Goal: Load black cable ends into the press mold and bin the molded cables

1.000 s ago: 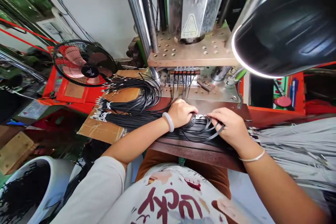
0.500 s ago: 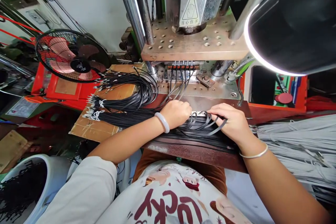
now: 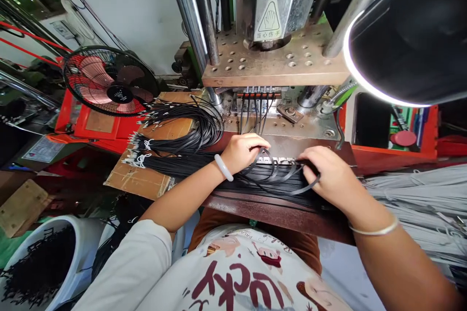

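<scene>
My left hand is closed, thumb and fingers pinching a black cable near the left end of a narrow silver strip. My right hand is closed on another black cable at the strip's right end. Between the hands, several cables curl up in loops from the strip. Beneath them a layer of straight black cables lies along the dark red bench edge. Ahead, several cables hang out of an orange-and-metal mould under the press plate. My fingers hide the cable tips.
Tied black cable bundles lie on a cardboard box at left, near a fan. White cable bundles lie at right. A ring-lit black lamp hangs upper right. A white bucket holds black scraps.
My left hand has rotated open-side toward the strip, with the thumb and fingertips now showing. My right hand has moved slightly right. The whole view has shifted a little.
</scene>
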The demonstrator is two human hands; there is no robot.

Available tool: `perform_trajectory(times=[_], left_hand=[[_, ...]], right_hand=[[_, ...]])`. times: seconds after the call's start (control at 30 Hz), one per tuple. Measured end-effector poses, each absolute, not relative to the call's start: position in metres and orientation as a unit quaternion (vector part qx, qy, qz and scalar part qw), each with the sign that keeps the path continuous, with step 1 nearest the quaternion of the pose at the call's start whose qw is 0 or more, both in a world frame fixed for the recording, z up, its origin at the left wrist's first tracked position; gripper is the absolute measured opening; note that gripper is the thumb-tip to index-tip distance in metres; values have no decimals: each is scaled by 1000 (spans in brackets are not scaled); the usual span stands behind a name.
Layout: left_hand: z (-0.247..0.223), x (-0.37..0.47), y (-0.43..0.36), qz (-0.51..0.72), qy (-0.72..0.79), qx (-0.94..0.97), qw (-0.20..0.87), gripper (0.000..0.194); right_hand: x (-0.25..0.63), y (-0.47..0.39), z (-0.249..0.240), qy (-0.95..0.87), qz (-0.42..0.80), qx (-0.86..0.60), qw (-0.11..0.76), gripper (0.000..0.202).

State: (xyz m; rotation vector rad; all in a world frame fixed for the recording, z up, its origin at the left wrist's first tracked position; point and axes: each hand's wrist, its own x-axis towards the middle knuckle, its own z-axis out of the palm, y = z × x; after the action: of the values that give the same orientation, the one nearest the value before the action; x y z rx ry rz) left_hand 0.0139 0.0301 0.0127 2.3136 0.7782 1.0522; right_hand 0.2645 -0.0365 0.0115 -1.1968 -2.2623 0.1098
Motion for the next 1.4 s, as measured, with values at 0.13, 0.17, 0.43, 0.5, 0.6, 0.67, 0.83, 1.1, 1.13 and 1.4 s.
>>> perform_trajectory(times=[0.13, 0.17, 0.43, 0.5, 0.6, 0.67, 0.83, 1.1, 1.13, 1.4], left_hand=[[13, 14, 26, 383, 263, 847, 258, 22], [11, 15, 26, 369, 265, 855, 250, 23], [6, 19, 16, 248, 265, 928, 77, 24], [6, 19, 10, 232, 232, 944, 20, 27], [4, 19, 6, 216, 215, 952, 2, 28], [5, 20, 6, 203, 237, 950, 13, 26], [23, 14, 6, 103, 317, 942, -33, 23], [79, 6, 7, 312, 337, 886, -64, 29], [82, 9, 9, 312, 336, 887, -60, 29], [69, -7, 23, 366, 397, 842, -1, 34]], right_hand=[[296, -47, 35, -862, 90, -453, 208, 17], [304, -49, 39, -864, 115, -447, 202, 22], [356, -72, 43, -861, 100, -452, 209, 22], [358, -73, 41, -862, -45, -477, 166, 28], [346, -70, 39, -824, -229, -514, 64, 34], [334, -67, 38, -796, -262, -545, 42, 31], [340, -74, 32, -812, -228, -537, 31, 27], [326, -66, 34, -829, -120, -516, 179, 24], [313, -56, 31, -842, -85, -499, 186, 25], [305, -36, 27, -867, -149, -471, 65, 24]])
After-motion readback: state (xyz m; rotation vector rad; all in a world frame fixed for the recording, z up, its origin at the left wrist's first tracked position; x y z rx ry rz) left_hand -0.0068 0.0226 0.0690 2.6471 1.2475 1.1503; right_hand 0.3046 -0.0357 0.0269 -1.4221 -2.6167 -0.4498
